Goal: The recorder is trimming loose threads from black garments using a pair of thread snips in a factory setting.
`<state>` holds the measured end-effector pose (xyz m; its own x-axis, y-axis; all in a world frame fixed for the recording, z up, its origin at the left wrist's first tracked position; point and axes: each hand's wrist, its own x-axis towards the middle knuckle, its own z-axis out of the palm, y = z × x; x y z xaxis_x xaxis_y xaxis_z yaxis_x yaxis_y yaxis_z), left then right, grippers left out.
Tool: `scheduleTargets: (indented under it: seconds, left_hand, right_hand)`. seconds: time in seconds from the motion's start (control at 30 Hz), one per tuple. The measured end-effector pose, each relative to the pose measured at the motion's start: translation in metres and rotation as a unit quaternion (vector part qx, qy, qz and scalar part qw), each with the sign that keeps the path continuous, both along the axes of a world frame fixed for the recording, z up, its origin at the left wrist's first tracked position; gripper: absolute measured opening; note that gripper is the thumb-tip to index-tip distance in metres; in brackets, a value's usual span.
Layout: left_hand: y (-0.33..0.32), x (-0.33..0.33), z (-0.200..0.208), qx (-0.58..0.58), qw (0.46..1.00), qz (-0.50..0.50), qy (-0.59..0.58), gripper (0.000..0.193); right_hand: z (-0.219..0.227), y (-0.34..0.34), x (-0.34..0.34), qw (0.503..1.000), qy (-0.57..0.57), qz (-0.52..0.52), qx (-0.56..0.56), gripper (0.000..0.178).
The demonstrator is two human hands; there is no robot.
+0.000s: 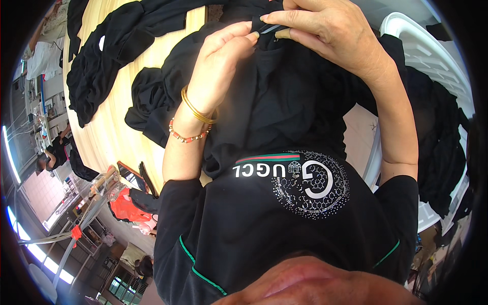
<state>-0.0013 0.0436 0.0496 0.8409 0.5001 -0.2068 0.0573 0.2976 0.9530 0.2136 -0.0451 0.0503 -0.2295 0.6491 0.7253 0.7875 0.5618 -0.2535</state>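
Note:
A black garment (284, 86) lies bunched over the edge of the table and across my lap. At its far end my left hand (223, 58) pinches a fold of the black cloth between thumb and fingers. My right hand (333, 33) is closed on the same piece from the other side, its fingertips close to the left ones. Between the two sets of fingertips shows a small greyish strip (270, 29); whether it is a label, an edge or a tool I cannot tell.
More black garments (114, 56) lie on the pale wooden table (109, 132) to the left. At the right, a white plastic chair (432, 46) bears a heap of black cloth (432, 132). Red cloth (127, 206) lies at the lower left. Another person (51, 157) is farther off at left.

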Motion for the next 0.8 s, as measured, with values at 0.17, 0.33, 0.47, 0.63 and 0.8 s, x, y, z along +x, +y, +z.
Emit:
scheduleTargets:
  seconds: [0.17, 0.33, 0.47, 0.63, 0.8]
  left_hand:
    - [0.006, 0.000, 0.000, 0.017, 1.000, -0.011, 0.017, 0.028]
    - [-0.007, 0.001, 0.011, 0.038, 0.997, 0.032, 0.060, 0.032]
    - [-0.007, 0.002, 0.007, 0.118, 0.985, -0.093, 0.080, 0.033]
    - [-0.003, -0.011, 0.019, 0.515, 0.824, -0.175, 0.162, 0.031]
    - [0.112, -0.116, 0.124, 0.595, 0.759, -0.023, 0.263, 0.034]
  right_hand:
    - [-0.018, 0.014, 0.002, 0.983, 0.050, 0.068, 0.160, 0.023]
    - [0.018, -0.017, -0.005, 0.992, -0.048, -0.049, -0.102, 0.017]
    - [0.027, -0.028, -0.005, 0.985, 0.013, -0.052, -0.165, 0.027]
    - [0.023, -0.031, 0.014, 0.974, 0.152, -0.083, -0.148, 0.036]
    - [0.011, -0.026, 0.031, 0.955, 0.272, -0.112, -0.044, 0.031]
